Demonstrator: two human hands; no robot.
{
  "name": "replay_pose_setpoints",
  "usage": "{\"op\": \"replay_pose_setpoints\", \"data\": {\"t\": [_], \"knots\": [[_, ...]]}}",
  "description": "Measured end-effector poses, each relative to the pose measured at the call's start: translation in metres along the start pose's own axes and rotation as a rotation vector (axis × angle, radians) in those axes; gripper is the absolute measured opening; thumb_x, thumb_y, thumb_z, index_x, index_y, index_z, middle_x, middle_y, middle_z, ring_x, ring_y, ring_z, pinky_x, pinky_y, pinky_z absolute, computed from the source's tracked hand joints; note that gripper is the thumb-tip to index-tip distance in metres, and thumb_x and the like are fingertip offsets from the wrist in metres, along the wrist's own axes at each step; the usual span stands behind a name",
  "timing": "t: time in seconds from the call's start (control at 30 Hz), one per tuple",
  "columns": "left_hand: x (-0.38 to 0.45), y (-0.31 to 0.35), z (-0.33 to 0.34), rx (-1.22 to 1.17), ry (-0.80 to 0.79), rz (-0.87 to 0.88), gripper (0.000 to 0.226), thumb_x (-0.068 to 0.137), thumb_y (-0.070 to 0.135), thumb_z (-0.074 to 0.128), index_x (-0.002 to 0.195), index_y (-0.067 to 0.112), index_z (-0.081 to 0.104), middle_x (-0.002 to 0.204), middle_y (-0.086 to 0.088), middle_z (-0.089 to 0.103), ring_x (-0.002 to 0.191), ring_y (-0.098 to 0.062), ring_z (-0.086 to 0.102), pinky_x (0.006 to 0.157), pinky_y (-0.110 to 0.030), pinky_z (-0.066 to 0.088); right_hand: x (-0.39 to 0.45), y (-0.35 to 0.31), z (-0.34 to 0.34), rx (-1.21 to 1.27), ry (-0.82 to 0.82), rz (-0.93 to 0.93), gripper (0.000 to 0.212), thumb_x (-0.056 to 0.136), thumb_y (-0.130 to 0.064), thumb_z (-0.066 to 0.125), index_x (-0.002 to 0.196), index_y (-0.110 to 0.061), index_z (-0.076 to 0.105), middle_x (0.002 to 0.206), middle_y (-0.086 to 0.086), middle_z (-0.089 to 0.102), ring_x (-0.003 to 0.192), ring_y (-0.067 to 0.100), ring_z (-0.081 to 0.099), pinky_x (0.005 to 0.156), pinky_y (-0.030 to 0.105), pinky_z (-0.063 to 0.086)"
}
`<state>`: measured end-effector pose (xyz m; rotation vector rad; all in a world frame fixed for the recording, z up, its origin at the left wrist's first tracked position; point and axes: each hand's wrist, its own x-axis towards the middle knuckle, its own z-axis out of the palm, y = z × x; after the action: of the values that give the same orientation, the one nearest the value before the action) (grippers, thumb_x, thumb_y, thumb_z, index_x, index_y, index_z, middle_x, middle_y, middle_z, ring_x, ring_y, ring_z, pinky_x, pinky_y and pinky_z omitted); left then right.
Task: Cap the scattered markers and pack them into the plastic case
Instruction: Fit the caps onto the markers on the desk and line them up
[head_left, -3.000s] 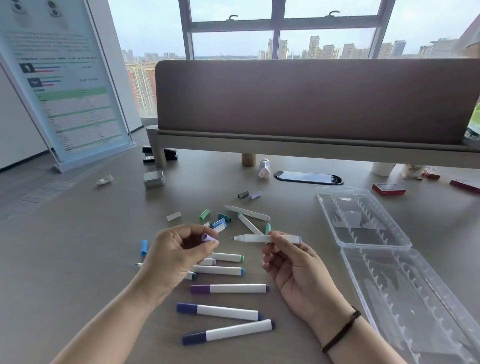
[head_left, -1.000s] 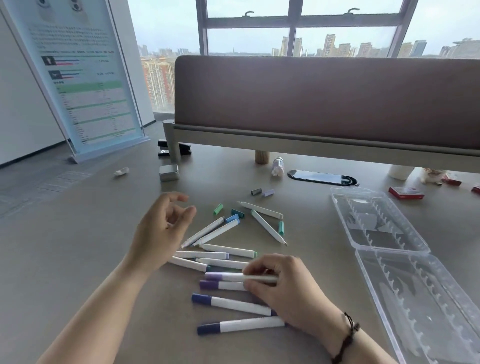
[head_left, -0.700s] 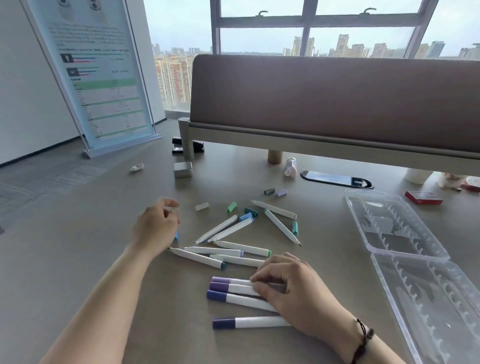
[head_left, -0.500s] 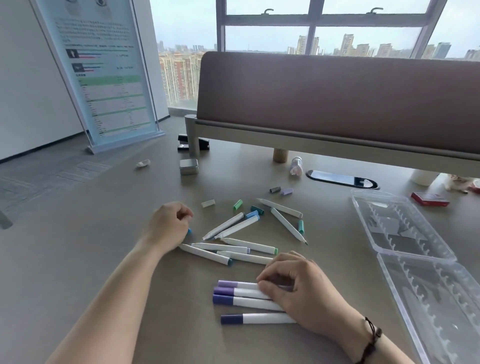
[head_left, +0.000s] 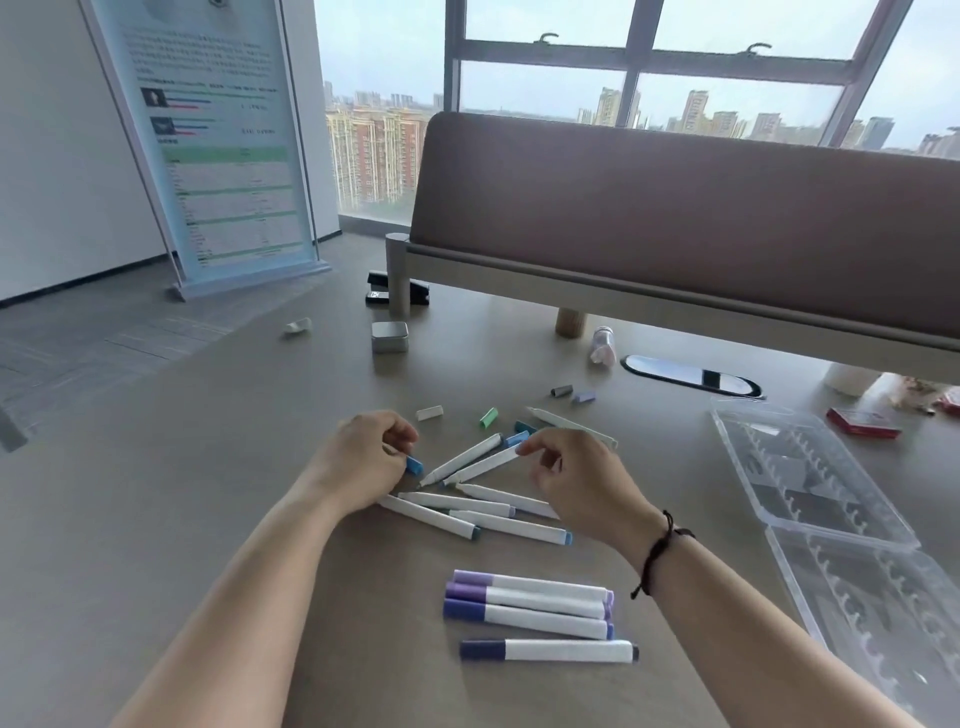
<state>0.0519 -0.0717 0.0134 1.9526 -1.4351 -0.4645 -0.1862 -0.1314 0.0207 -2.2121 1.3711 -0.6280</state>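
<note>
My left hand grips a blue cap with curled fingers. My right hand pinches the blue end of an uncapped white marker lying on the table. Several more uncapped white markers lie between and under my hands. Several capped purple markers lie side by side nearer me. Loose caps lie beyond: a white cap, a green cap, a grey cap and a lilac cap. The clear plastic case lies open at the right.
A padded desk divider stands across the back. A small metal tin, a black stapler, a small bottle, a dark oval cable port and a red box lie behind the markers. A poster stand stands at the left.
My right hand left the purple marker in the capped row and moved up to an uncapped marker. My left hand closed on the blue cap. The camera turned left.
</note>
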Motion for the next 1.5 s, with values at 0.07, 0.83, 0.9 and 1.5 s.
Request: {"op": "replay_pose_setpoints", "data": {"t": [0.07,0.83,0.9,1.5], "knots": [[0.000,-0.001,-0.001,0.014,-0.004,0.001,0.027,0.081,0.001,0.062,0.095,0.023,0.070,0.091,0.010,0.071,0.079,-0.004,0.064,0.065,-0.005,0.040,0.009,-0.003,0.005,-0.045,-0.047,0.004,0.033,0.088,-0.015,0.057,0.115,-0.031,0.067,0.075,-0.013,0.055,0.077,0.010,0.054,0.068,0.021,0.039],[0.001,0.001,0.007,-0.019,0.054,0.019,0.022,0.085,0.014,0.069,0.097,0.033,0.068,0.087,0.012,0.070,0.070,-0.006,0.062,0.072,-0.024,0.051,-0.020,0.012,-0.009,0.293,0.148,0.064,0.005,0.091,-0.022,0.067,0.087,-0.023,0.069,0.066,-0.011,0.060,0.060,-0.001,0.052,0.053,0.013,0.040],[0.002,0.007,0.012,0.010,0.135,0.055,0.018,0.088,0.013,0.066,0.093,0.030,0.069,0.080,0.016,0.066,0.072,-0.010,0.060,0.075,-0.027,0.050,-0.029,0.017,-0.007,0.559,0.217,0.175,0.005,0.090,-0.018,0.070,0.086,-0.020,0.073,0.061,-0.010,0.058,0.052,0.001,0.047,0.049,0.014,0.039],[0.060,0.075,0.072,0.402,-0.114,0.244,0.024,0.072,0.054,0.069,0.083,0.035,0.078,0.084,0.014,0.074,0.082,-0.014,0.065,0.078,-0.034,0.056,-0.047,0.027,-0.017,1.634,0.107,0.335,0.007,0.067,-0.003,0.076,0.070,-0.008,0.074,0.063,0.005,0.050,0.055,0.014,0.041,0.053,0.025,0.039]]}}
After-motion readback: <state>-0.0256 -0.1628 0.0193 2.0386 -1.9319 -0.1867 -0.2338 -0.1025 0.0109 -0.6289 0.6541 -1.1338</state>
